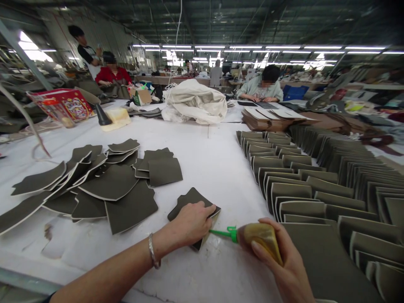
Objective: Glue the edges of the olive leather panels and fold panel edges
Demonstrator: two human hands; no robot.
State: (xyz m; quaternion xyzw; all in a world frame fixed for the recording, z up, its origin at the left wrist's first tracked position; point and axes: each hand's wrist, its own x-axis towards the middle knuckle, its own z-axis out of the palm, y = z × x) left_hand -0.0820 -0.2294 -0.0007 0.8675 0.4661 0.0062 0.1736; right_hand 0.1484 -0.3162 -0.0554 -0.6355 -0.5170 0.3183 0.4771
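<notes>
My left hand [191,221], with a silver bangle at the wrist, is closed on a dark olive leather-like panel [192,197] lying on the white table. Its index finger lies along the panel's right edge, where a paler strip shows. The other fingertips are partly hidden. My right hand [285,256] is wrapped round a squeeze bottle [257,236] of amber liquid, tilted sideways. Its thin green nozzle points left, with the tip beside my left fingers at the panel's edge. Left of my hands lies a loose heap of similar panels [110,183].
Rows of folded olive panels [292,195] stand along the right side. Behind them is a stack of brown pieces [257,120]. A bundled white cloth [195,101], a black cone [102,115] and a red bag [75,105] are at the back. A co-worker [263,86] sits across the table.
</notes>
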